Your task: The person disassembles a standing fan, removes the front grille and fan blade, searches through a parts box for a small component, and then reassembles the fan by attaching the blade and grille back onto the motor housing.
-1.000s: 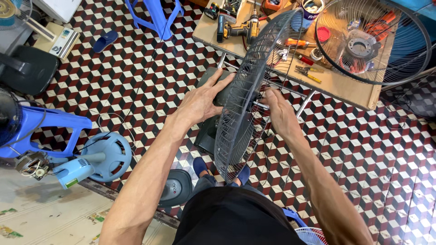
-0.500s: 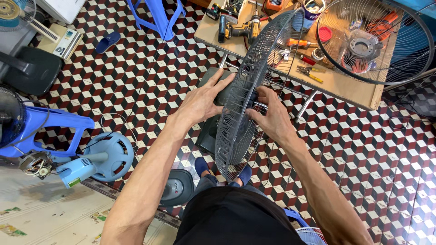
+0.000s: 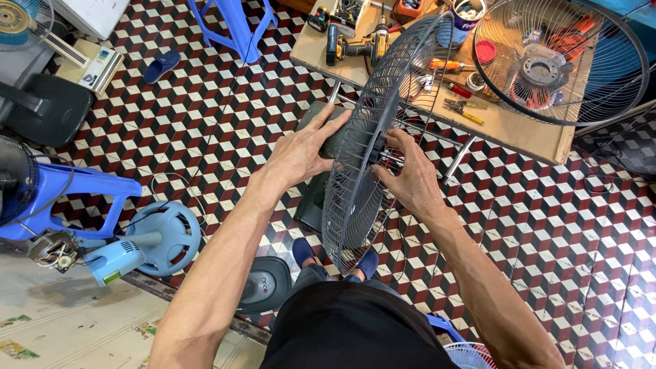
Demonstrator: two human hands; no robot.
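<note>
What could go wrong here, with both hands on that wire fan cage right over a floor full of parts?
The right hand has fingertips at the hub of the wire fan guard, so a finger might get pinched between the thin wires. The left hand steadies only one side of the guard, which stands on edge and could tip or roll. A cable and blue fan parts lie on the tiled floor close by, so the person's feet might snag on them.

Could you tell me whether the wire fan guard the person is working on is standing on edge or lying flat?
Standing on edge: the wire fan guard rises edge-on between the left hand and right hand.
</note>
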